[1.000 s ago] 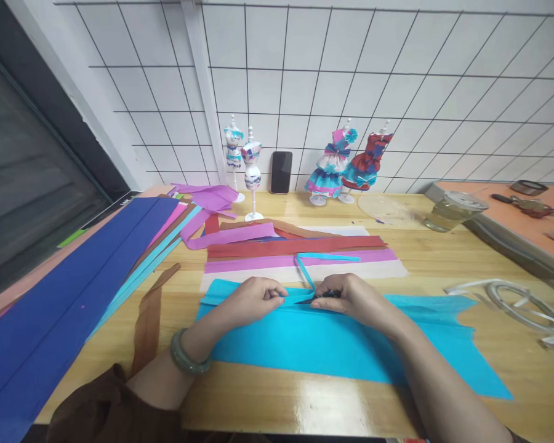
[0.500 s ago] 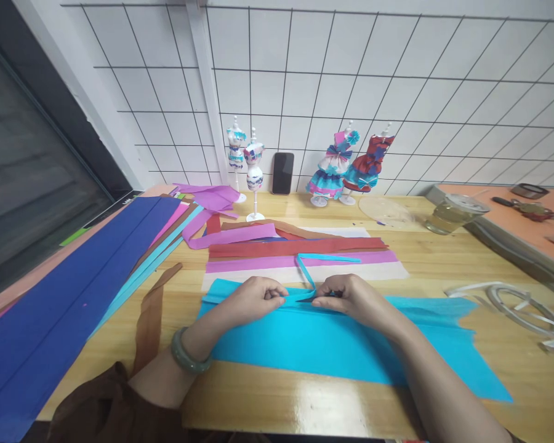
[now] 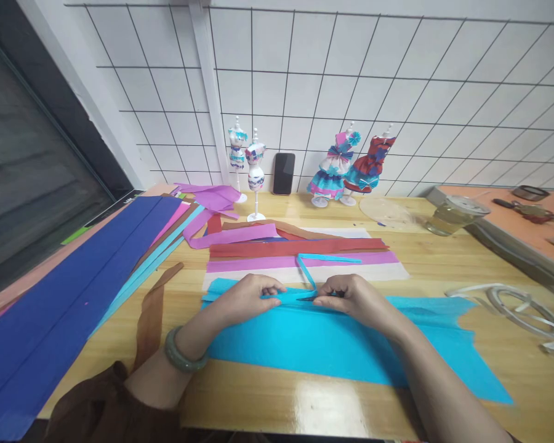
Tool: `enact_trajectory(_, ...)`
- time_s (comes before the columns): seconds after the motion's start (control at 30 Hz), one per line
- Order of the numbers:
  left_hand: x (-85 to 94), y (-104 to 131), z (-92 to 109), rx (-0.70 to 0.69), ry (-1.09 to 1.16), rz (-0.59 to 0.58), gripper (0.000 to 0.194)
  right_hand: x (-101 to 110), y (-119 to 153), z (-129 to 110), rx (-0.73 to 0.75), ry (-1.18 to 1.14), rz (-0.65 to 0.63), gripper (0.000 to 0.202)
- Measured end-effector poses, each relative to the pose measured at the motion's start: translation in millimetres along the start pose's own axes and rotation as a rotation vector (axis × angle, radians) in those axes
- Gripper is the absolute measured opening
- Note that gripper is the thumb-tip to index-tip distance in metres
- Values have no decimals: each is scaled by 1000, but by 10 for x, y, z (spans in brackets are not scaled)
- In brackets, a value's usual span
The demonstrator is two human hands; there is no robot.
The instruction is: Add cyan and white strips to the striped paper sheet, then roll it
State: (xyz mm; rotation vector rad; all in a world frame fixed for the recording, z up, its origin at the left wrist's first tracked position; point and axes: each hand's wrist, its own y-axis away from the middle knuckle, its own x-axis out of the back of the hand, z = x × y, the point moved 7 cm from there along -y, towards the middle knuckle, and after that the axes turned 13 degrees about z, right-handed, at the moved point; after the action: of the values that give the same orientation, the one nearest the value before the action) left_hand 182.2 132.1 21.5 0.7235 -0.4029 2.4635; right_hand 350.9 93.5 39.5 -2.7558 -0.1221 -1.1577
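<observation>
A sheet of bright blue crepe paper (image 3: pixel 305 344) lies across the table under both my hands. My left hand (image 3: pixel 253 298) has its thumb and fingers round the sheet's far edge, with a little space between the tips. My right hand (image 3: pixel 346 294) is closed on scissors (image 3: pixel 308 299); only a short dark blade tip shows, pointing left into the paper, and the handles are hidden in my fist. From the cut, a narrow blue strip (image 3: pixel 307 271) rises and bends right over the other paper.
Red (image 3: pixel 300 247), purple and white paper strips lie beyond the sheet. Long dark blue paper (image 3: pixel 87 277) covers the left side. Small dress forms (image 3: pixel 255 169) and a phone (image 3: pixel 284 174) stand at the wall. A cup (image 3: pixel 455 215) and a white ring-shaped object (image 3: pixel 526 311) are at right.
My left hand has slid slightly left along the paper's edge and its fingertips have parted a little. The right hand and the blade have barely moved.
</observation>
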Motion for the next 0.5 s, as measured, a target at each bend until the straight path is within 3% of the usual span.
enact_trajectory(0.5,-2,-14,-76,26,28,18,33,-32,15,-2,-27,-36,-45,32)
